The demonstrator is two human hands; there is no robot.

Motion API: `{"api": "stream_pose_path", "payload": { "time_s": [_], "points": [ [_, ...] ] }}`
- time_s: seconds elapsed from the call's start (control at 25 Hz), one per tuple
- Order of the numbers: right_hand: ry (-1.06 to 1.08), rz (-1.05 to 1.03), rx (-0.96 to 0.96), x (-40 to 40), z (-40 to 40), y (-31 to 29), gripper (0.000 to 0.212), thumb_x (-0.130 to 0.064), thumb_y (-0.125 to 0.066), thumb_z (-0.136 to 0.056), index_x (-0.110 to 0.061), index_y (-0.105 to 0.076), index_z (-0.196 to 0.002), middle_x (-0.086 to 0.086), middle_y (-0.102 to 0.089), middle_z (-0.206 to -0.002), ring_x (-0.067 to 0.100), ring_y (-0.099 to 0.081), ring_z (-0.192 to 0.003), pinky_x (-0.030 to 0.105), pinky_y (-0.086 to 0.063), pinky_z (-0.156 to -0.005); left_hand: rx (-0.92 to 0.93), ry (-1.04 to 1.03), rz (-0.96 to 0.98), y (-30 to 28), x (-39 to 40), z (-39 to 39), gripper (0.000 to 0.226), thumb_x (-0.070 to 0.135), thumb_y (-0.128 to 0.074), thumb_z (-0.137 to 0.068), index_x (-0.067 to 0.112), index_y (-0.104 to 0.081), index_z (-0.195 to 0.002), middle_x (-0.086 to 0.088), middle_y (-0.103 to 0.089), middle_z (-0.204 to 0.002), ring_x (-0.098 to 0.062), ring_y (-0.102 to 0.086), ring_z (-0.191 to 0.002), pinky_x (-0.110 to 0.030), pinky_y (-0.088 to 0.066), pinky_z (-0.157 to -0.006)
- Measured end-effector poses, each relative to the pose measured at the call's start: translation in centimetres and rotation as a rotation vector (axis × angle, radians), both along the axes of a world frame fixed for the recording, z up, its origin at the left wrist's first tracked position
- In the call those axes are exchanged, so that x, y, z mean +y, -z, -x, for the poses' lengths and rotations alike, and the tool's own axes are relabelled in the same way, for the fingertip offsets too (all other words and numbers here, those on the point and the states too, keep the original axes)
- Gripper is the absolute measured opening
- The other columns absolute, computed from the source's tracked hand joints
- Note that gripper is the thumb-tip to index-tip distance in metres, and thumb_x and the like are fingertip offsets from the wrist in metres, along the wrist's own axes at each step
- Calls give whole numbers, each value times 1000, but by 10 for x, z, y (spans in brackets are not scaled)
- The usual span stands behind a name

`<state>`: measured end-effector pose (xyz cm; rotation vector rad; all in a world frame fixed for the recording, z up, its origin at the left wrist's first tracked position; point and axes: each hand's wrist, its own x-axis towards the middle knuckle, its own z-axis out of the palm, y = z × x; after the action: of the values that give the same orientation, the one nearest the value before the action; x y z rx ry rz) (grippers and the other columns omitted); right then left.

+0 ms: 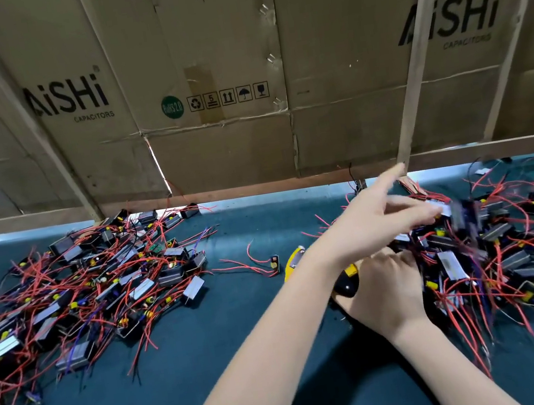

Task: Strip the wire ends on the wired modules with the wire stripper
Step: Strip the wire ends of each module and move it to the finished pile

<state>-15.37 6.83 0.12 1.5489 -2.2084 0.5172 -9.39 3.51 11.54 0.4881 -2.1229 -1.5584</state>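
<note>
- Left hand point(370, 221) reaches across to the right, over the near edge of the right pile point(494, 248); its forefinger is stretched straight out, the other fingers extended toward the modules
- The fingertips of that hand are blurred where they meet the pile, so I cannot tell whether they pinch a module or only touch it
- Right hand point(384, 292) lies lower, just under the left wrist, its fingers curled round the stripper point(346, 279)
- Of the stripper only a yellow and black handle part shows between the two hands, plus a yellow piece left of the left wrist; its jaws are hidden
- The right pile is a tangle of black modules with grey metal plates and red wires, lying on the mat point(264, 358) beside both hands
- The left pile point(82, 299) of like modules lies well apart from the hands, spread over the left of the mat
- One loose module point(275, 262) with red wires lies between the piles, near the yellow piece of the stripper
- Behind the mat stands a cardboard wall point(215, 71) printed AiSHi CAPACITORS, held by wooden battens point(413, 76)
</note>
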Motion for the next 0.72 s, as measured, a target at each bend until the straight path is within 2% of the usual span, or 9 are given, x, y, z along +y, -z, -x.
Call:
{"api": "stream_pose_path", "payload": {
  "time_s": [0.08, 0.16, 0.24, 0.32, 0.4, 0.48, 0.56, 0.64, 0.72],
  "points": [
    [12, -32, -15, 0, 0, -1, 48, -63, -76, -54, -20, -66, -76, 3, -66, -76, 29, -65, -77, 38, -42, -73, 31, -45, 121, 5, -9, -17, 45, 15, -64, -93, 13, -53, -136, -7, -73, -111, -19, -67, -110, -42, -49, -103],
    [-3, -27, -29, -1, 3, 0, 50, -70, -68, -60, -24, -65, -81, -1, -65, -81, 27, -63, -84, 38, -37, -74, 149, -194, 212, 11, -33, -51, 20, 8, -60, -93, 8, -70, -111, -8, -75, -102, -14, -69, -99, -31, -51, -97],
    [-12, 10, -95, -1, 3, -3, 50, -70, -67, -64, -24, -64, -85, -3, -65, -84, 26, -63, -88, 39, -38, -76, 172, -491, 279, 18, -61, -94, 19, 1, -57, -92, 11, -73, -98, -6, -75, -94, -11, -70, -89, -26, -53, -89],
    [-74, 143, -220, 0, -1, -10, 43, -62, -73, -68, -22, -62, -81, -4, -62, -79, 27, -62, -83, 40, -40, -75, 61, -896, 344, 37, -92, -141, 19, -1, -60, -89, 11, -72, -96, -5, -74, -91, -16, -69, -87, -33, -52, -90],
    [-201, 368, -352, 1, -4, -15, 36, -46, -81, -71, -19, -57, -71, -4, -56, -68, 29, -57, -70, 43, -43, -68, -240, -1162, 361, 62, -114, -178, 19, 5, -64, -86, 7, -69, -104, -10, -72, -99, -27, -66, -95, -36, -49, -93],
    [-333, 499, -474, 2, -10, -17, 37, -39, -77, -79, -17, -51, -66, -5, -51, -64, 26, -51, -64, 43, -42, -63, -570, -1177, 402, 89, -124, -197, 29, 12, -66, -85, 4, -65, -113, -19, -67, -111, -36, -59, -105, -40, -45, -93],
    [-451, 510, -738, 2, -15, -17, 34, -41, -70, -88, -15, -57, -70, -3, -57, -65, 21, -53, -65, 38, -44, -67, -768, -1132, 543, 105, -126, -200, 31, 18, -63, -87, 5, -64, -115, -21, -64, -114, -39, -54, -108, -43, -45, -90],
    [-511, 451, -991, 2, -17, -14, 31, -47, -62, -84, -18, -62, -75, 0, -63, -69, 17, -56, -67, 28, -44, -69, -819, -1170, 640, 103, -125, -196, 23, 20, -62, -87, 10, -68, -108, -16, -66, -112, -37, -54, -105, -41, -45, -83],
    [-509, 392, -1149, 1, -16, -10, 27, -43, -63, -85, -17, -64, -79, 4, -67, -77, 23, -61, -76, 25, -45, -73, -750, -1219, 681, 99, -121, -194, 16, 19, -66, -85, 12, -70, -99, -13, -67, -108, -36, -54, -102, -40, -42, -81]
  ]
}}
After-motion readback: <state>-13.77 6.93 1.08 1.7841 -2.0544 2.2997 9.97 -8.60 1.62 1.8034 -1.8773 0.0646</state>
